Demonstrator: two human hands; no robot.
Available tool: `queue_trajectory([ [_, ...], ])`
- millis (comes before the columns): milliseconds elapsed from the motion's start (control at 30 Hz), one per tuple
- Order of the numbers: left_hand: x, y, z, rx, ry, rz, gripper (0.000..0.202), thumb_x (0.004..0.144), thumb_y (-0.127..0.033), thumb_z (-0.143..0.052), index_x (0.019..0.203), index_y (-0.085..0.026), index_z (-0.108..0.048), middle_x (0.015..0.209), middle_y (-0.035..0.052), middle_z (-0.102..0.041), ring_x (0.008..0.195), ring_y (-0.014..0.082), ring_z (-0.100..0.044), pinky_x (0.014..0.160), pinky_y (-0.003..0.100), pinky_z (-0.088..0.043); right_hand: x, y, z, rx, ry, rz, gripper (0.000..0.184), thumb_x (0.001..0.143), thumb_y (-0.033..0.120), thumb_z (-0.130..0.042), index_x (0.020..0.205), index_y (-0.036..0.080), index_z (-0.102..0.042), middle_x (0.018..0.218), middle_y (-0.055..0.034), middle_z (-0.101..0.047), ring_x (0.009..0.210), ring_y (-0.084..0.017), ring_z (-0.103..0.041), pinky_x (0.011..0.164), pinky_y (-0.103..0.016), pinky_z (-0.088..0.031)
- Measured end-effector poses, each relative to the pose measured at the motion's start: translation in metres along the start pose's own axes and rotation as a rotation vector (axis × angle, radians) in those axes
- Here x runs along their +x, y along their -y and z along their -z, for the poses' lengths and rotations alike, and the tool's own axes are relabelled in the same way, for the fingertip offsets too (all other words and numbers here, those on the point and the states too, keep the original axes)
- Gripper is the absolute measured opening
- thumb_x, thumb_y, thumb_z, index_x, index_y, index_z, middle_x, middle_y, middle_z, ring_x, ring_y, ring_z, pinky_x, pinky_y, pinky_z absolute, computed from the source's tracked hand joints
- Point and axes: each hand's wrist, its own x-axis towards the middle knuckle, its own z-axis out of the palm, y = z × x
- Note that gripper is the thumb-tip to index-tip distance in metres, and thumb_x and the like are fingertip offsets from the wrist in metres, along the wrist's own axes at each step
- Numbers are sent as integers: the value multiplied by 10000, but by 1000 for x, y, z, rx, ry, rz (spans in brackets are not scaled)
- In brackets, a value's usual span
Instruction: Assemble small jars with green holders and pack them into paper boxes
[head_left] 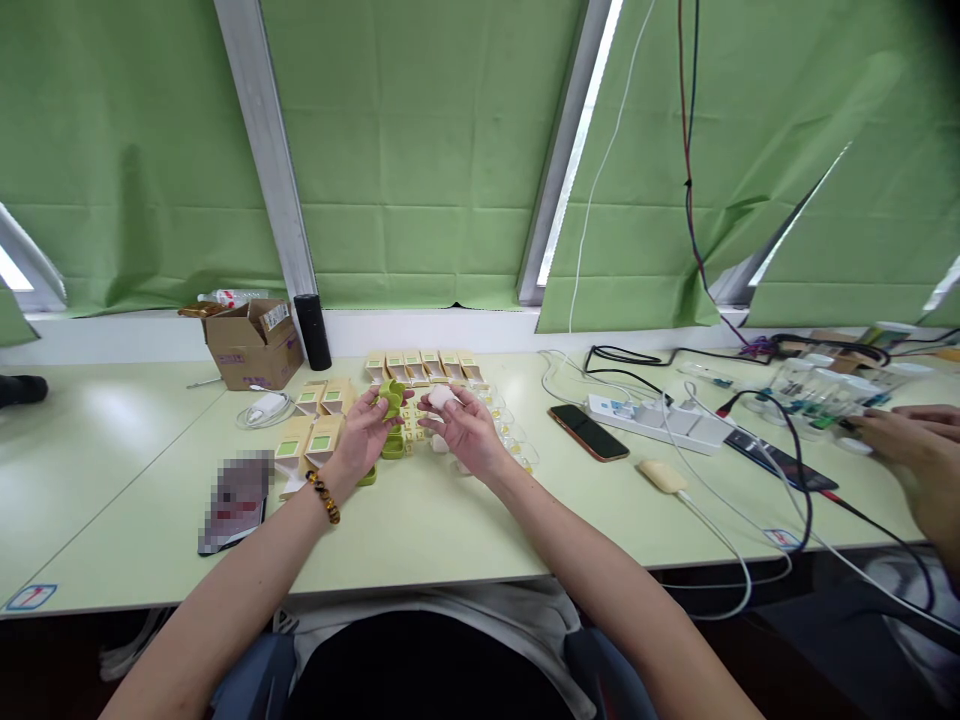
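Note:
My left hand (362, 430) is closed on a small green flower-shaped case (391, 397), held up over the table. Facing it, my right hand (466, 428) grips a small whitish-pink rounded piece (441, 396) between thumb and fingers. The two pieces are close together but apart. Below my hands more green cases (392, 446) lie on the table, beside small yellow pieces (413, 428) in rows. Clear, rounded plastic parts (514, 437) stand to the right of my right hand. Cream boxes with green labels (324, 443) lie left of my left hand, and a row of similar boxes (421, 365) stands behind.
A cardboard box (253, 345) and a black cylinder (312, 332) stand at the back left. A pixelated phone-like slab (237, 502) lies front left. To the right are a phone (588, 432), a power strip (656, 422) and loose cables. Another person's hands (911, 445) handle clear containers far right.

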Motion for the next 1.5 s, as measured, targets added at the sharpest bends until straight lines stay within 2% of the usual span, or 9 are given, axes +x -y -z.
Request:
queue_trajectory([
  [200,0,0,1,24,3,-13,410,855,-341,-852,1197,-194,-682,1213,127,-771,1121,248,-710,842,351,-540,1,-2,1,-41,-46,56,437,778,362,-933,1148,321,-704,1037,-2,-744,975,-200,-712,885,-418,-657],
  [467,-1,2,-2,114,63,-70,553,784,-292,-920,1231,-225,-601,1174,92,-783,1057,217,-738,885,334,-539,-2,0,-5,-214,-64,111,507,760,393,-933,1200,276,-711,1035,-25,-731,1061,-233,-711,1046,-479,-605],
  [667,-8,1,-7,252,98,-66,586,787,-295,-931,1238,-240,-561,1240,120,-768,1059,250,-745,924,389,-550,0,-3,0,-326,-144,152,595,629,339,-981,1135,274,-674,1136,-38,-706,960,-212,-705,821,-340,-617],
  [833,-13,1,-13,421,93,-155,592,822,-306,-907,1306,-242,-573,1291,133,-739,1239,277,-673,1043,403,-518,-1,-2,2,-340,-146,113,529,673,376,-970,1098,254,-680,962,-20,-737,879,-201,-697,774,-318,-587],
  [1000,-11,7,-9,509,100,-223,612,870,-296,-854,1423,-259,-594,1382,122,-689,1340,288,-596,1138,418,-463,-2,-2,1,-297,-91,116,480,746,421,-946,1121,241,-705,1009,-26,-751,826,-172,-705,730,-300,-600],
  [1133,-8,12,-4,608,85,-256,520,907,-301,-808,1402,-259,-656,1444,115,-654,1308,290,-596,1100,406,-474,-3,-2,-2,-242,-27,91,462,800,480,-909,1139,256,-690,1144,-53,-758,910,-212,-744,791,-383,-663],
  [1267,-7,13,-4,615,89,-239,517,878,-272,-831,1379,-259,-703,1442,115,-655,1233,292,-629,1025,394,-511,-4,-3,-3,-209,-2,75,480,795,489,-913,1147,269,-672,1098,-50,-765,991,-245,-742,882,-466,-676],
  [1400,-9,12,-9,576,67,-209,546,839,-240,-865,1363,-249,-713,1433,124,-655,1197,290,-646,989,396,-534,-2,-7,0,-230,-11,89,485,773,491,-925,1131,269,-684,1071,-43,-765,1002,-232,-732,899,-422,-664],
  [1500,-10,13,-11,553,56,-195,566,793,-223,-902,1327,-247,-716,1339,120,-695,1186,290,-651,1003,409,-543,-3,-8,1,-282,-23,92,477,775,511,-915,1122,272,-693,1100,-47,-756,1015,-232,-726,897,-396,-651],
])
